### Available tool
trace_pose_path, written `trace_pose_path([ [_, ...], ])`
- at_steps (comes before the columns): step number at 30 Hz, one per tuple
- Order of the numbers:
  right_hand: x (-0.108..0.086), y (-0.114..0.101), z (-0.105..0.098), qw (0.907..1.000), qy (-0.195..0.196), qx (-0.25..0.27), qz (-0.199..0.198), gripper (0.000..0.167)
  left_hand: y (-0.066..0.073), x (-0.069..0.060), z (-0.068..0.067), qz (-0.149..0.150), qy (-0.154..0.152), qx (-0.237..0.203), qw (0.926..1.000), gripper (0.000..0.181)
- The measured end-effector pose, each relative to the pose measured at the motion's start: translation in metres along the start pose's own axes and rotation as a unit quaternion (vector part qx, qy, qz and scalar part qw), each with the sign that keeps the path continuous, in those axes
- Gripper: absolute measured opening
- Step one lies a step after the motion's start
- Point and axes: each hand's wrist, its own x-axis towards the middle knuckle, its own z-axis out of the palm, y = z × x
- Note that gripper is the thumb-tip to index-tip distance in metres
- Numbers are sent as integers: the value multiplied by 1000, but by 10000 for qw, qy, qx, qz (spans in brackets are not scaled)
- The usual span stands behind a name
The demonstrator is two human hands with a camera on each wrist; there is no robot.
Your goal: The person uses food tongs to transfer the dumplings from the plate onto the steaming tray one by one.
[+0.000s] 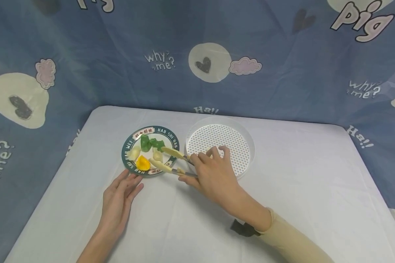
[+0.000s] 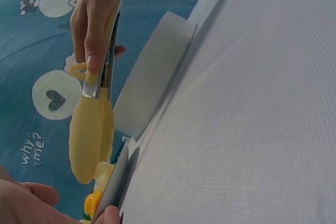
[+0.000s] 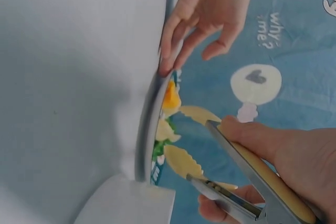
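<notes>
- Right hand: grip clamped on tongs, tips apart.
- Pale piece: between tips, nine-to-ten o'clock from right hand.
- Left hand: extended fingers touch plate near seven o'clock.

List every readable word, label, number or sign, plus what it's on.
"pig": blue cartoon-printed cloth backdrop, upper right in the head view; the lettering at upper left is cut off.
"why me?": same backdrop, several places.
"Ha!!": same backdrop, lower down, several places.
"HAO SHI HAO WEI": round white plate with a dark green rim, lettered around the rim, partly covered.
Chinese characters on the plate's pale labels: too small to read surely.
Numbers: none legible.
</notes>
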Motion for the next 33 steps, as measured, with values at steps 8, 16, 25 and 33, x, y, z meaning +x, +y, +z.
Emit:
trace_pose_path([
  [8, 2, -3, 5, 10000, 24, 66, 17, 52, 1, -1, 1, -28, 1, 35, 10000, 72],
  [16, 5, -5, 7, 10000, 23, -11, -26, 52, 1, -1, 0, 17, -4, 94, 10000, 71],
  [25, 10, -8, 10, 9998, -12, -188, -51, 55, 0, -1, 0, 15, -9, 30, 10000, 70],
  [33, 12, -8, 16, 9997, -47, -227, -89, 56, 0, -1, 0, 10, 36, 38, 10000, 70],
])
